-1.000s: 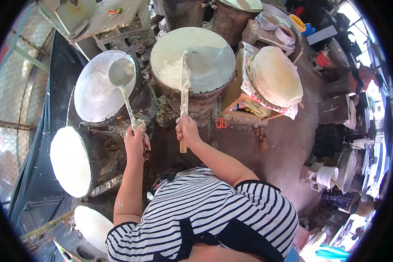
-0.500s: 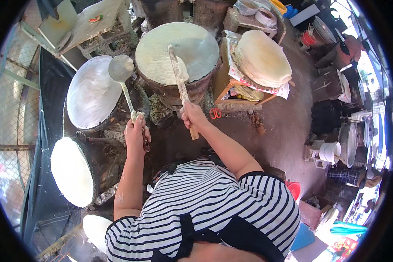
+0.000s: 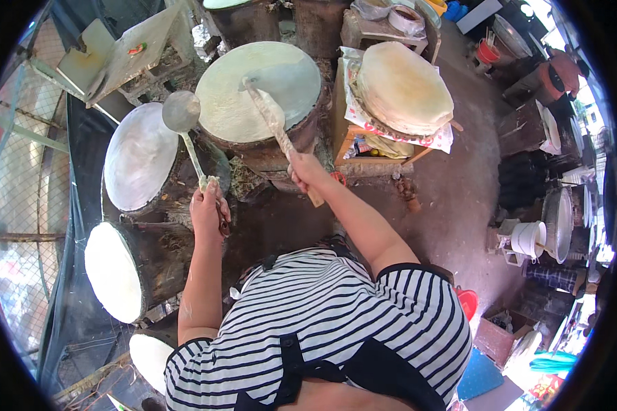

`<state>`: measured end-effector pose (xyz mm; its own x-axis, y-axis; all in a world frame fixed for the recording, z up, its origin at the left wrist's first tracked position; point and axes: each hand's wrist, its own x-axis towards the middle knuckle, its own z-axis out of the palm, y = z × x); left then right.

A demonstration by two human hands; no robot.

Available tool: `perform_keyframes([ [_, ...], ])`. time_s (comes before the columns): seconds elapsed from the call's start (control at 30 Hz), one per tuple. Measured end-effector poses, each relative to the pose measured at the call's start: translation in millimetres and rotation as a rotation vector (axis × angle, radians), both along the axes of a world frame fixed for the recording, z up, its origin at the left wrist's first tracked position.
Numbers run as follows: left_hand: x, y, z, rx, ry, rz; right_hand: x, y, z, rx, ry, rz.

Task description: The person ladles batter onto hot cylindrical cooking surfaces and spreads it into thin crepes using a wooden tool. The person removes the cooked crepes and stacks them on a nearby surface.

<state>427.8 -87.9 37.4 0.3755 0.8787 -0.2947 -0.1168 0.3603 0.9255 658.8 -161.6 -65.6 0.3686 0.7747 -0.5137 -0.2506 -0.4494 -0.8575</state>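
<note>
I'm standing in a rough, makeshift food workshop. Round griddles (image 3: 295, 89) on sooty, drum-like stoves (image 3: 168, 264) crowd around me, and a stack of thin round flatbreads (image 3: 404, 89) sits on a wooden cabinet (image 3: 340, 133) to my right. Wire mesh (image 3: 20, 171) and a dark tarpaulin (image 3: 58, 308) line my left; across the worn floor (image 3: 452, 185) I see a white bucket (image 3: 526, 238) and another person (image 3: 559, 79).

The left arm (image 3: 200, 288) was extended forward, the right arm (image 3: 363, 219) slanted inward; left hand (image 3: 208, 207) and right hand (image 3: 307, 172) were curled into grips.
</note>
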Motion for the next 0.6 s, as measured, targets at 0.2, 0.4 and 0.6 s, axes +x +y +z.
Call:
perform_keyframes([
  [0.2, 29.7, -19.2, 7.3, -0.014, 0.029, 0.034, -11.5, -9.4, 15.8, 0.003, 0.200, -0.007],
  [0.4, 47.5, -28.4, 10.1, 0.009, 0.056, 0.074, 3.6, -11.4, 14.2, -0.028, -0.067, 0.194],
  [0.6, 77.1, -33.5, 10.9, 0.026, 0.060, 0.068, 90.4, -26.4, 14.7, -0.063, 0.039, 0.129],
])
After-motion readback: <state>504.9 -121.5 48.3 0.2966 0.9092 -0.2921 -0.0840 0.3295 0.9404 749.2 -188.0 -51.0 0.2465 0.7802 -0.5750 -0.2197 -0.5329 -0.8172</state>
